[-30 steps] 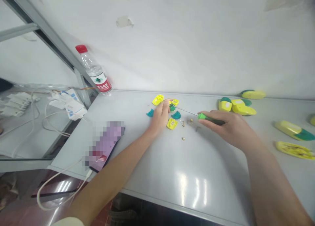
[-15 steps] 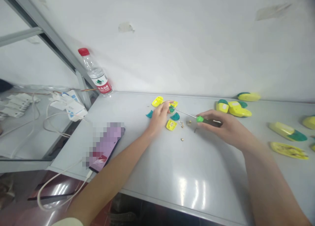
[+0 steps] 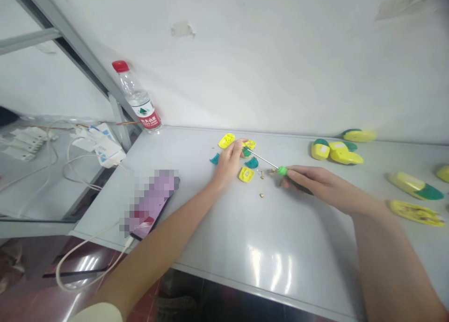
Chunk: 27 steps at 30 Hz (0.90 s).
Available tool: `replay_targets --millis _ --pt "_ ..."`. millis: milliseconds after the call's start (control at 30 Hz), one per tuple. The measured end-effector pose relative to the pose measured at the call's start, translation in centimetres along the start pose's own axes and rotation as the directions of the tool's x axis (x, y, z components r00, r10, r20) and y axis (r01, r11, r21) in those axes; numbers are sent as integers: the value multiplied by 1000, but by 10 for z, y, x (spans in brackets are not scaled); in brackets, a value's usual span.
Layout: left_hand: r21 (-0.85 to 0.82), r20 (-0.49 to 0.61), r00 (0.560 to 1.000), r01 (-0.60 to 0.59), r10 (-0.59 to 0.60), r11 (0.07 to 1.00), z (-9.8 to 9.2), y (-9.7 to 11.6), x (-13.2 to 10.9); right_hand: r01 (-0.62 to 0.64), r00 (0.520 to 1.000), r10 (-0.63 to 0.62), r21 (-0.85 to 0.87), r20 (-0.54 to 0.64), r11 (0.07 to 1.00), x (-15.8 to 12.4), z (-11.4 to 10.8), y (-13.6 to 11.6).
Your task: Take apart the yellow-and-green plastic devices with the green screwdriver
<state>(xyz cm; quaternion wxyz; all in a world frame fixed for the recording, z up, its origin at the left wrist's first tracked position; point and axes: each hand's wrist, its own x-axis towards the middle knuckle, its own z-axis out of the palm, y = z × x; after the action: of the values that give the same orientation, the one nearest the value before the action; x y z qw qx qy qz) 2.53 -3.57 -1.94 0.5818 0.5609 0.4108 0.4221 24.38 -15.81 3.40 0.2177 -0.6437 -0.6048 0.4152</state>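
Note:
My right hand [image 3: 308,179] is closed around the handle of a screwdriver [image 3: 264,159], green at the front and dark behind. Its thin metal shaft points left, with the tip at a small green plastic part [image 3: 247,152] that my left hand [image 3: 229,161] pinches just above the table. Around my left hand lie a yellow shell half [image 3: 226,140], a square yellow shell piece [image 3: 246,174] and two teal pieces, one a curved teal cap [image 3: 251,162]. Small brass-coloured metal bits [image 3: 261,195] are scattered between my hands.
Several yellow-and-green plastic casings [image 3: 346,156] lie at the right. A water bottle [image 3: 143,109] stands at the back left against the wall. A phone [image 3: 154,205] with a white cable rests at the left edge; white plugs and cables [image 3: 105,146] sit beyond it.
My right hand has shifted its grip on the screwdriver, its fingers now further under the handle. My left hand stays at the green part. The whole view has shifted slightly.

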Motion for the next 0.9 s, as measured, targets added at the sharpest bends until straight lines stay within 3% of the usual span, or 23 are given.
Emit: replay_targets --millis 200,367,500,700,900 --pt "94 51 996 -76 72 993 0 1 1 39 986 -37 12 -163 999 3 1 7" --pt "75 70 995 -72 66 995 1 4 1 1 998 2 -65 58 998 2 0 3" --pt "33 77 997 -26 24 999 1 3 1 -34 999 32 -49 -41 998 2 0 0" --pt "-7 77 997 -25 25 1000 0 0 3 15 1000 -15 -4 19 1000 1 1 -1" --pt "13 81 996 -25 23 1000 -1 0 2 -66 993 64 -18 -97 998 0 1 3"
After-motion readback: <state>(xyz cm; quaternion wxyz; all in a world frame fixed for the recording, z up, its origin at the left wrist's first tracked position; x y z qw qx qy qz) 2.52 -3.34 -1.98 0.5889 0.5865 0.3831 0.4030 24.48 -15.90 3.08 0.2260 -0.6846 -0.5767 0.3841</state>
